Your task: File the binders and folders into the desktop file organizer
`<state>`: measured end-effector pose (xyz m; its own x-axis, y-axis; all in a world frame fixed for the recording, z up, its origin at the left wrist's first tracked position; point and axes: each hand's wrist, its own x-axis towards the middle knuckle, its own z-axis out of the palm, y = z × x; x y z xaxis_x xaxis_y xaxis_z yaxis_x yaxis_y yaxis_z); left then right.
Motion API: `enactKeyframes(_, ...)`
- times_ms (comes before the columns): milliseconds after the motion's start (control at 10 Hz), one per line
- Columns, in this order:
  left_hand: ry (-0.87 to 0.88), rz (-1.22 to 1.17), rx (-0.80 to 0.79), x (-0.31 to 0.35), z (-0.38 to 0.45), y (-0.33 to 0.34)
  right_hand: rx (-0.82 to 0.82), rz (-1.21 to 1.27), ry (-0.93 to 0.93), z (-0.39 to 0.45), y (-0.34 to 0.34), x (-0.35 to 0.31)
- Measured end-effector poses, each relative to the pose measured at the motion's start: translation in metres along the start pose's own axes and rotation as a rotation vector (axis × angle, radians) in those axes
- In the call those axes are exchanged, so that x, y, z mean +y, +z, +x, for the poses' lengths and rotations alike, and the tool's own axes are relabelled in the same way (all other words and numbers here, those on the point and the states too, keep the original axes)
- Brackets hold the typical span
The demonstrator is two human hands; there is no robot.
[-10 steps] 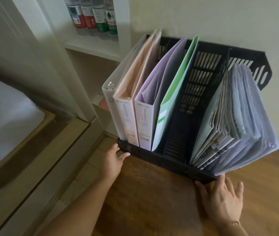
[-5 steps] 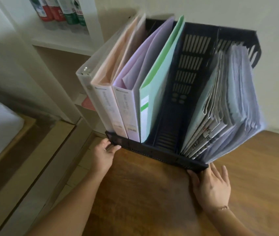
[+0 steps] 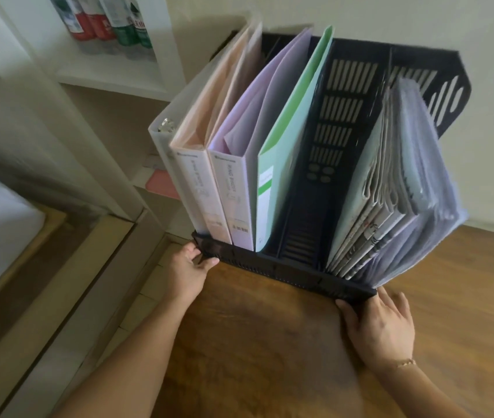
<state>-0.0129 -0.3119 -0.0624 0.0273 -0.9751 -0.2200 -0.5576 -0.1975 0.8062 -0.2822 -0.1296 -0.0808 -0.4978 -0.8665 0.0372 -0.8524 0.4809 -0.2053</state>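
Observation:
A black desktop file organizer [image 3: 287, 274] stands on the wooden desk [image 3: 269, 342] against the wall. Its left slots hold a white binder [image 3: 173, 152], a peach binder [image 3: 200, 188], a lilac binder [image 3: 233, 194] and a green folder [image 3: 281, 164], all upright. The middle slot looks empty. The right slot holds a fanned stack of clear sleeves and papers [image 3: 390, 188] leaning right. My left hand [image 3: 190, 271] grips the organizer's front left corner. My right hand [image 3: 379, 324] rests against its front right corner, fingers spread along the base.
A white shelf unit [image 3: 113, 76] with several bottles [image 3: 104, 18] stands to the left, beyond the desk's left edge. A pink item [image 3: 161, 184] lies on a lower shelf. A bed with a wooden frame [image 3: 4, 236] lies at the far left below.
The view has shifted a little, with the organizer now sitting slightly lower and right in frame. Both hands stay at the organizer's front corners.

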Motion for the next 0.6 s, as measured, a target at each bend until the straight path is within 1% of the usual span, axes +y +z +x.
enactKeyframes(100, 0.019, 0.066, -0.006, 0.003, -0.002, 0.0, -0.014, -0.005, 0.016, 0.001, -0.002, 0.0)
enactKeyframes(200, 0.002, 0.081, 0.02, 0.006, -0.011, 0.001, -0.091, -0.031, 0.023, -0.001, -0.01, -0.006)
enactKeyframes(300, 0.068, 0.152, 0.048, 0.016, -0.027, 0.004, -0.244, -0.151, 0.026, -0.002, -0.014, -0.007)
enactKeyframes(400, 0.068, 0.245, 0.004, 0.022, -0.048, 0.01, -0.366, -0.225, 0.038, -0.003, -0.018, -0.006)
enactKeyframes(500, 0.015, 0.42, -0.043, 0.01, -0.067, 0.015, -0.496, -0.263, 0.048, -0.008, -0.032, -0.004)
enactKeyframes(600, 0.059, 0.589, 0.102, -0.02, -0.114, 0.029, -0.327, -0.134, -0.025, -0.052, -0.041, 0.007)
